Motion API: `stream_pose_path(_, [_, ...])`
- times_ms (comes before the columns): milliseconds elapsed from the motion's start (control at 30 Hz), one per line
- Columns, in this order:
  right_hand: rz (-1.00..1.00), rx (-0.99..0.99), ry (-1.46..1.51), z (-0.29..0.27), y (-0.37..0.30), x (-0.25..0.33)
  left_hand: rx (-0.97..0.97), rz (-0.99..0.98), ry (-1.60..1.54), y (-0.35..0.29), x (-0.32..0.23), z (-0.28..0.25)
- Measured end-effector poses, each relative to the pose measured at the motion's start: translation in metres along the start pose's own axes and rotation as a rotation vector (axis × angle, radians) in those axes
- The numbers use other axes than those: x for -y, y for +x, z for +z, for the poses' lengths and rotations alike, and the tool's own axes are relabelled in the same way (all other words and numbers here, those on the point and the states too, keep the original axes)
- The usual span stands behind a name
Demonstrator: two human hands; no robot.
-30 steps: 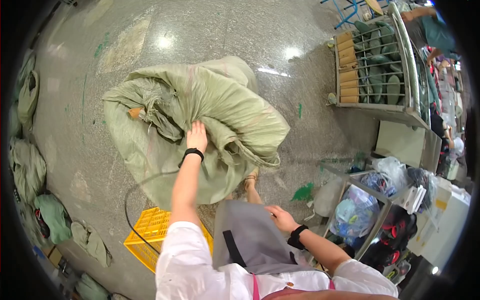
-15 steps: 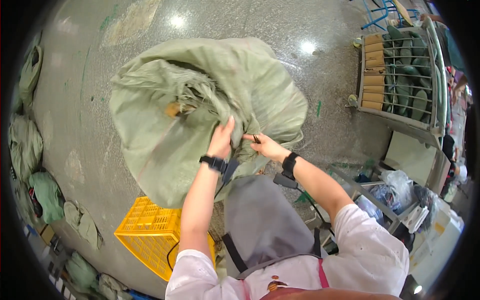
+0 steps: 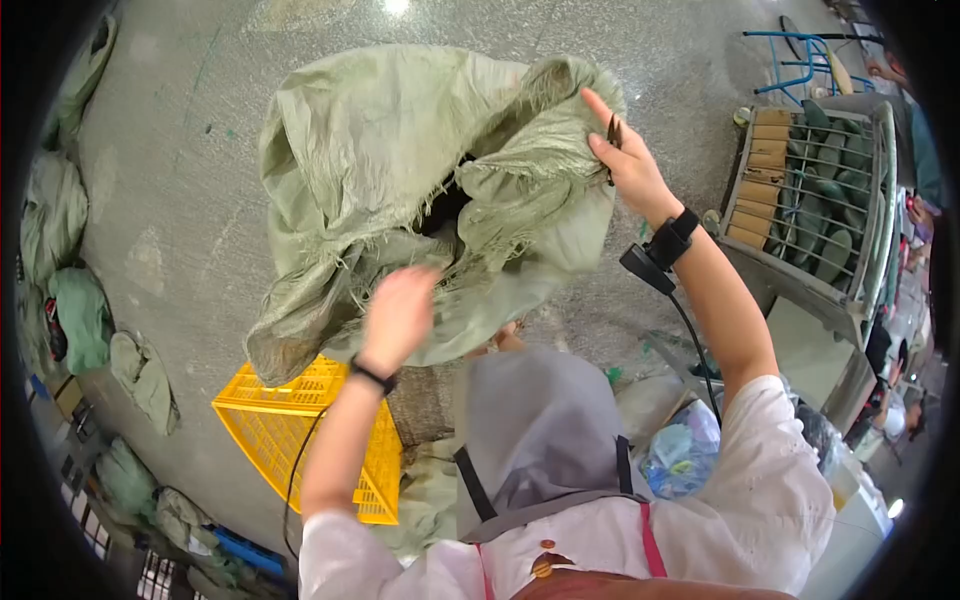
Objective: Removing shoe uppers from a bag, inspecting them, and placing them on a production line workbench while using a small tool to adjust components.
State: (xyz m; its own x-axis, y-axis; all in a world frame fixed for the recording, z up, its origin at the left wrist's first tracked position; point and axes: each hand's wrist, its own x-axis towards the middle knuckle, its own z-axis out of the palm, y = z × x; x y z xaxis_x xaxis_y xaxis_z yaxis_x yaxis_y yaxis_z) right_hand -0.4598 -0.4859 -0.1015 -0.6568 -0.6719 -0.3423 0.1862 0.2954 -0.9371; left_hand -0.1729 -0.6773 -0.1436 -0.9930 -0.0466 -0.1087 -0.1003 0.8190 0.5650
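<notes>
A yellow crate (image 3: pixel 375 470) stands at eight o'clock, a green bundle (image 3: pixel 80 318) at nine, a blue metal frame (image 3: pixel 800 82) at two, a barred cart (image 3: pixel 812 288) nearer three, and plastic bags (image 3: pixel 683 455) at four.

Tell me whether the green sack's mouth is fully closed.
No, a dark gap shows between the frayed edges of the green sack.

It's bright in here, the grey floor (image 3: pixel 215 270) throwing back a white glare at the far side, while the mouth of the green sack (image 3: pixel 350 150) sinks into black shadow, the left hand (image 3: pixel 400 315) blurs, and edges bend near the dark rim.
</notes>
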Motion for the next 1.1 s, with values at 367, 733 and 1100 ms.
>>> stream_pose_path(367, [-0.033, -0.012, -0.037, -0.003, -0.014, -0.002, 0.806, -0.492, 0.084, -0.063, 0.071, 0.114])
stream_pose_path(733, [0.23, 0.264, -0.026, 0.024, -0.037, -0.026, 0.903, -0.561, 0.063, -0.018, 0.052, 0.098])
stream_pose_path(1100, [0.202, 0.068, -0.105, 0.005, -0.065, -0.001, 0.48, -1.126, -0.267, -0.036, 0.066, 0.161])
